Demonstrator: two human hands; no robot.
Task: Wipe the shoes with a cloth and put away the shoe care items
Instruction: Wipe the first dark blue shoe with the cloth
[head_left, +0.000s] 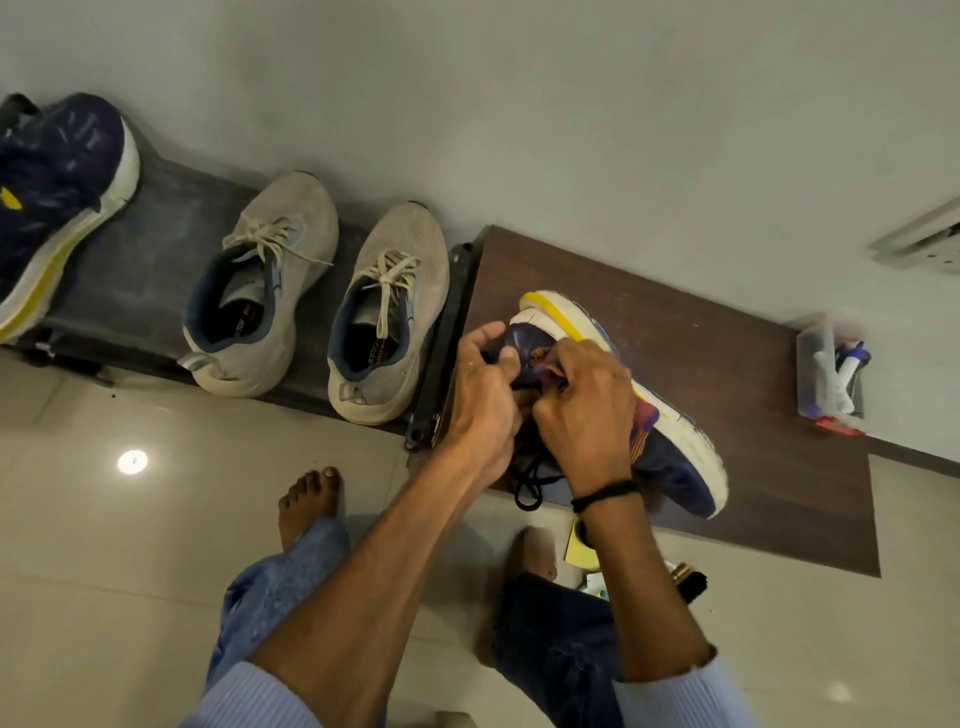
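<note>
Head view shows the navy knit trainer with a thick white-and-yellow sole tipped onto its side on the brown wood-grain worktop, toe toward the wall. My left hand is curled, thumb and forefinger pinching the black lace, whose loose end dangles off the worktop edge. My right hand is closed over the shoe's lacing area, fingers tucked in. I can't tell whether a cloth is bunched under it.

The shoe rests on its sole edge near the front of the worktop, so a hard tug on the lace could roll it off onto the glossy tiled floor beside my bare feet. The hanging lace could also snag.

Just left, a pair of grey mesh trainers with cream laces sits on a dark low stand, with a second navy trainer further along. A clear plastic box of white tubes stands at the worktop's far right. The grey pair's insoles carry print, too small to read.
</note>
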